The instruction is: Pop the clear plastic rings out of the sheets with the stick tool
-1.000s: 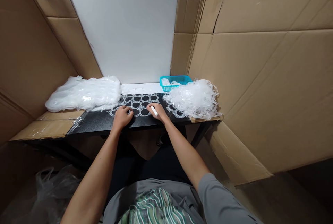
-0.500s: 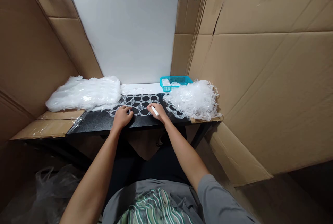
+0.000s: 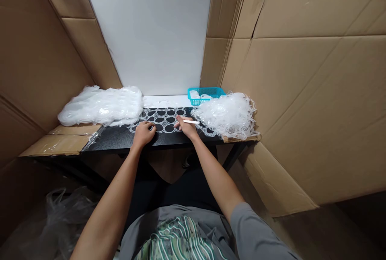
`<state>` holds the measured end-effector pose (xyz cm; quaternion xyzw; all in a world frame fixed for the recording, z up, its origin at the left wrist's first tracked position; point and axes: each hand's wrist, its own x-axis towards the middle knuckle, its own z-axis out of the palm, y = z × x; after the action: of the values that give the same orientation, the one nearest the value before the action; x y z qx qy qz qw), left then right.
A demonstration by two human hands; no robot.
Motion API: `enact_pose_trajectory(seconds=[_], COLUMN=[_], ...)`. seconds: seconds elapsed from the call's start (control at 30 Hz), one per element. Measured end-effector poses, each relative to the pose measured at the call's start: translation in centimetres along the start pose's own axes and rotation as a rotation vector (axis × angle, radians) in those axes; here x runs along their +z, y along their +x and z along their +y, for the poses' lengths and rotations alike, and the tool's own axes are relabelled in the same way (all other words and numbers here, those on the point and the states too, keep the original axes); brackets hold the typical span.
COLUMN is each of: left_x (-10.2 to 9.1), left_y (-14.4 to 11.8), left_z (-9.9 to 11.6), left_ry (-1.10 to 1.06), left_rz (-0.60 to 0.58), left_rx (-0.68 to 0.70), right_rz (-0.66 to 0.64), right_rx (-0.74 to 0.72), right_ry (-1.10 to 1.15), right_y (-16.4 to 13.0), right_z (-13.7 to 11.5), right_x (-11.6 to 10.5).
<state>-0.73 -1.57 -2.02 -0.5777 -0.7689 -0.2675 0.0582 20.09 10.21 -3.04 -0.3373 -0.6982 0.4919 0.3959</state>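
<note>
A clear plastic sheet (image 3: pixel 165 119) with rows of round holes lies flat on the black table (image 3: pixel 117 139). My left hand (image 3: pixel 144 133) rests at its lower left part, fingers curled and closed on the edge. Over the right side of the sheet, my right hand (image 3: pixel 186 126) grips a slim white pen-like tool (image 3: pixel 191 122), its back end pointing right. The tool's tip is hidden by the fingers. Right of that hand rises a loose heap of clear cut-out plastic webbing (image 3: pixel 227 115). To the left, a thick stack of similar translucent sheets (image 3: pixel 101 107) is piled up.
Behind the right heap stands a turquoise basket (image 3: pixel 221 91) with several whitish round pieces in it. Cardboard walls (image 3: pixel 301 91) flank the table, and a white panel (image 3: pixel 150 30) closes the back. A clear plastic bag (image 3: pixel 60 219) lies at lower left.
My right hand has shifted slightly right, and the white tool has swung from pointing toward me to lying nearly level. My left hand stays on the sheet. The view has moved slightly.
</note>
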Motion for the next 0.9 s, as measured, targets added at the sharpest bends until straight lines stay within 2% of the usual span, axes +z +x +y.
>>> enact_pose_trajectory(seconds=[0.07,0.13,0.3,0.4,0.47,0.53,0.67,0.9], left_x=[-0.1,-0.3,-0.3,0.8,1.9,2.8,3.4,2.9], left_y=[-0.1,-0.4,-2.6,-3.5,-3.5,-3.2,-2.8,-3.5], left_z=[0.1,0.3,2.4,4.7,6.3,7.5,8.5,8.4], left_ry=[0.004,0.016,0.071,0.053,0.029,0.016,0.026,0.059], left_rz=[0.004,0.019,0.092,0.002,-0.09,-0.144,-0.156,-0.119], left_rx=[0.0,-0.006,0.009,0.147,0.241,0.276,0.215,0.144], right_rz=[0.053,0.047,-0.177,-0.247,-0.231,-0.167,-0.011,-0.093], right_rx=[0.037,0.048,0.002,-0.107,-0.154,-0.13,-0.101,-0.11], right_ry=[0.006,-0.037,-0.193,-0.161,-0.064,0.002,-0.071,-0.153], right_y=[-0.1,-0.2,-0.3,-0.2,-0.1,0.0,0.3,0.1], right_z=[0.0,0.0,0.3,1.0,1.6,2.0,2.4,2.2], right_x=[-0.2,-0.6,-2.1,-2.7,-2.9,-3.0,-3.1,-3.2])
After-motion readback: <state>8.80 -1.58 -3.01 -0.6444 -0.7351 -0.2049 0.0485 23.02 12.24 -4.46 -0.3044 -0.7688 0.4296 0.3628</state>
